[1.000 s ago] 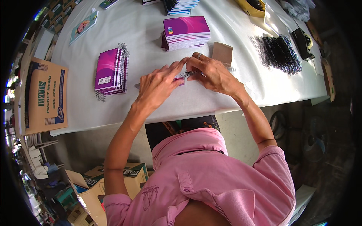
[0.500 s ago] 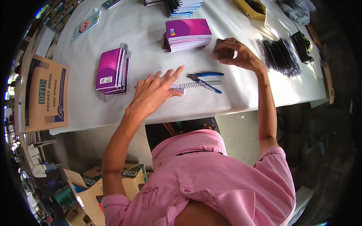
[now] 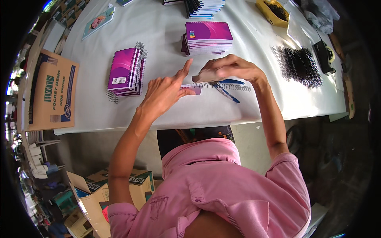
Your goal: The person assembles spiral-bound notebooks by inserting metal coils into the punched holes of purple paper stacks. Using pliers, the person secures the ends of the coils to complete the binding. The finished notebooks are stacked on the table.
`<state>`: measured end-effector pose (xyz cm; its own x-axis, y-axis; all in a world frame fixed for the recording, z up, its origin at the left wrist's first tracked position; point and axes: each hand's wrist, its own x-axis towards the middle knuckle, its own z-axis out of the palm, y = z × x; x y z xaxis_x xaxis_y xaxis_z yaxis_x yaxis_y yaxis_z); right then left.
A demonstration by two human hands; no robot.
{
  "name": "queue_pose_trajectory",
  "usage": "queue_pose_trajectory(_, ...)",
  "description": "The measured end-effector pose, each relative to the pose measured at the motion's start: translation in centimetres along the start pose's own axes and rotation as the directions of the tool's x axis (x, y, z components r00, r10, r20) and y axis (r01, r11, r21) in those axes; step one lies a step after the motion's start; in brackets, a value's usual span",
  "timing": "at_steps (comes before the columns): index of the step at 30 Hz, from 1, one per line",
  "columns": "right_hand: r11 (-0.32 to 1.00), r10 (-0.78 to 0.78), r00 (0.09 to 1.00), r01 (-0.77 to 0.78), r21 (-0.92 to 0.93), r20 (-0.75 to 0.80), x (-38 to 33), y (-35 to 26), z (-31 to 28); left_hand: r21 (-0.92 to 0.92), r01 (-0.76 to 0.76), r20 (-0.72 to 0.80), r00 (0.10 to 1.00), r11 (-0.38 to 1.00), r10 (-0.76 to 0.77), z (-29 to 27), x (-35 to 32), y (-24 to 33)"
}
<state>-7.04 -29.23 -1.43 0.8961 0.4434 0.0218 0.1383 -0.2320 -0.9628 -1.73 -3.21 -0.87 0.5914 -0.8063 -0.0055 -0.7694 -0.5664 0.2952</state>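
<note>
Since half a second ago our right hand (image 3: pixel 228 68) has come back from the far side of the table with a small brownish pad block (image 3: pixel 203 76) pinched in closed fingers, and our left hand (image 3: pixel 166 93) has lifted off the table, index finger out, other fingers loosely curled, gripping nothing

Largest to smallest: white table (image 3: pixel 166 31) carries a finished-looking stack of bound purple notebooks (image 3: pixel 126 70) on our left, well apart from both hands. A second purple stack (image 3: pixel 208 37), seemingly unbound, sits just beyond the right hand. A bundle of loose black wire coils (image 3: pixel 297 65) lies further right, so we judge plenty of binding is left. A flat cardboard carton (image 3: pixel 51 93) lies at the left edge

Work in hand: one metal spiral coil (image 3: pixel 224 86) lies flat on the table just under the right hand, with blue-handled pliers (image 3: pixel 226 89) crossing it. A small purple cover piece (image 3: pixel 191 88) lies at the coil's left end, touching the left thumb. Block is held just above the coil, not yet threaded as far as we can tell, so this notebook is barely started
</note>
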Motion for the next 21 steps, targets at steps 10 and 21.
queue_pose_trajectory(10, 0.995, 0.090, 0.996, -0.089, -0.054, 0.014, 1.4, 1.0, 0.2, 0.096, -0.015, 0.050, 0.999, 0.995, 0.010, -0.8, 0.4, 0.3)
queue_pose_trajectory(21, 0.999, 0.016, 1.000, -0.016, 0.052, 0.006, 2.7, 0.3, 0.2, 0.034, 0.004, -0.132, 0.991, 0.999, 0.000, -0.3, -0.7, -1.7)
